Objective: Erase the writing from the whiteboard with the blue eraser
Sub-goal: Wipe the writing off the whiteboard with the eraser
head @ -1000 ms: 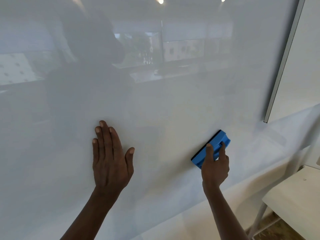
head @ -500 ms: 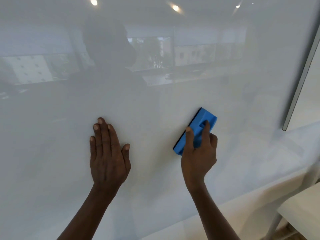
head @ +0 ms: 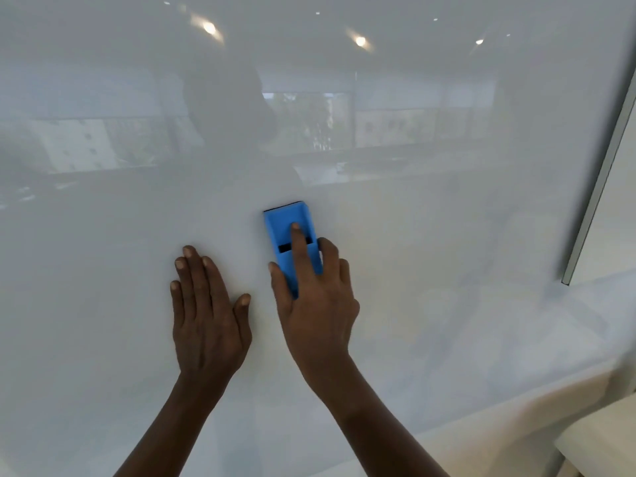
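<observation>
A glossy whiteboard (head: 430,235) fills most of the view; I see no writing on it, only reflections of a room and ceiling lights. The blue eraser (head: 287,232) stands upright against the board near the middle. My right hand (head: 316,304) grips it, thumb on its left side, forefinger stretched up its back, other fingers on its right side. My left hand (head: 206,311) lies flat on the board just left of the eraser, fingers straight and pointing up.
The board's grey metal edge (head: 599,187) runs down the right side. Below it a white ledge (head: 481,418) slopes along the bottom, and a white table corner (head: 605,445) shows at the lower right.
My right hand has slid the eraser up and to the left across the board, turning it from slanted to upright. It now sits close beside my left hand, which stayed flat.
</observation>
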Demonstrator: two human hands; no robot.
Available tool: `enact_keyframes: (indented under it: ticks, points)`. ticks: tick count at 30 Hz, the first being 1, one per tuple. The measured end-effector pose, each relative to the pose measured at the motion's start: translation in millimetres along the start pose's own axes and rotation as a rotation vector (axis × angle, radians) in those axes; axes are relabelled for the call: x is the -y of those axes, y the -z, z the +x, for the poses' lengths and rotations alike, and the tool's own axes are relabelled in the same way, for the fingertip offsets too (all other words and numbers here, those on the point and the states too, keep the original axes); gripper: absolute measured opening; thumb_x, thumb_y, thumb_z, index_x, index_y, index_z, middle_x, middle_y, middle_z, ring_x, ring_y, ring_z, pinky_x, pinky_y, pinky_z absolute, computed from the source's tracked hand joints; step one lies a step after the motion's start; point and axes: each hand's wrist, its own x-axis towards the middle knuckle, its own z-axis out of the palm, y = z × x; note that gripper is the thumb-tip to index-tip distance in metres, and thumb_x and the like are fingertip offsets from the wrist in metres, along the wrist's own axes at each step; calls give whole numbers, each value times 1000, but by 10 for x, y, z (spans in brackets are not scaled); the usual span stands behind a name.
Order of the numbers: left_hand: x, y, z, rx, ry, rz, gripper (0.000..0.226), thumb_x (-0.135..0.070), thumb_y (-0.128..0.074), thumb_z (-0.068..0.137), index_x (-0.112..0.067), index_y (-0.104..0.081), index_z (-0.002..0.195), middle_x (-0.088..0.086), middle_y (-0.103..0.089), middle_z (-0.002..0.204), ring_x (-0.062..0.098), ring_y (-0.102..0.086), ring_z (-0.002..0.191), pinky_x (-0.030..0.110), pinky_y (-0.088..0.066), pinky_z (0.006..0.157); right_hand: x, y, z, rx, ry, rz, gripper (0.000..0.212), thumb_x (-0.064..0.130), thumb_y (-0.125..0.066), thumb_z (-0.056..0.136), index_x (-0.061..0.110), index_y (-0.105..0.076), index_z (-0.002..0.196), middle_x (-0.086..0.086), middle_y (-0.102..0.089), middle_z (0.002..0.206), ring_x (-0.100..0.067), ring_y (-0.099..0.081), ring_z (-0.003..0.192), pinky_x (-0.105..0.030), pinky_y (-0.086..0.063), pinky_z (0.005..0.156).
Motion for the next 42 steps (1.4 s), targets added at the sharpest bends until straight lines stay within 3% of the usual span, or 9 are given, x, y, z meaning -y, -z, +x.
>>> enact_keyframes:
  ticks: [5, 10, 19, 31, 42]
  points:
    - [40, 13, 41, -1, 10, 55, 81, -40, -42, 103, 8, -8, 158, 24, -1, 167, 35, 0, 159, 44, -5, 130, -44, 77, 219, 31, 237, -108, 50, 44, -63, 93, 28, -55, 139, -7, -60, 124, -18, -53, 83, -23, -48, 56]
    - [32, -1, 35, -11, 12, 93, 81, -41, -41, 102, 7, -8, 159, 22, 0, 169, 36, -3, 159, 44, -7, 129, -164, 205, 479, 50, 351, -157, 46, 42, -57, 96, 30, -52, 140, -9, -58, 128, -21, -53, 87, -30, -53, 65]
    - [4, 20, 53, 5, 43, 155, 79, -40, -39, 103, 10, -11, 157, 28, -9, 165, 35, -2, 159, 44, -7, 128, -505, 583, 1118, -2, 181, -90, 51, 42, -60, 95, 34, -48, 144, -8, -53, 127, -26, -52, 102, -32, -50, 52]
    - [-176, 252, 88, 160, 139, 121, 76, -39, -33, 105, 12, -12, 158, 23, 1, 169, 35, 1, 159, 42, -4, 129, -945, 770, 1137, 1, -105, -96, 56, 39, -54, 99, 29, -35, 152, -13, -50, 128, -29, -50, 103, -31, -39, 57]
    - [-569, 716, 496, 140, 175, 1, 72, -39, -32, 108, 7, -11, 160, 22, 1, 170, 32, 4, 159, 38, 1, 129, -621, 983, 557, -41, -6, -74, 53, 37, -62, 95, 18, -44, 141, -7, -61, 116, -24, -57, 88, -25, -41, 46]
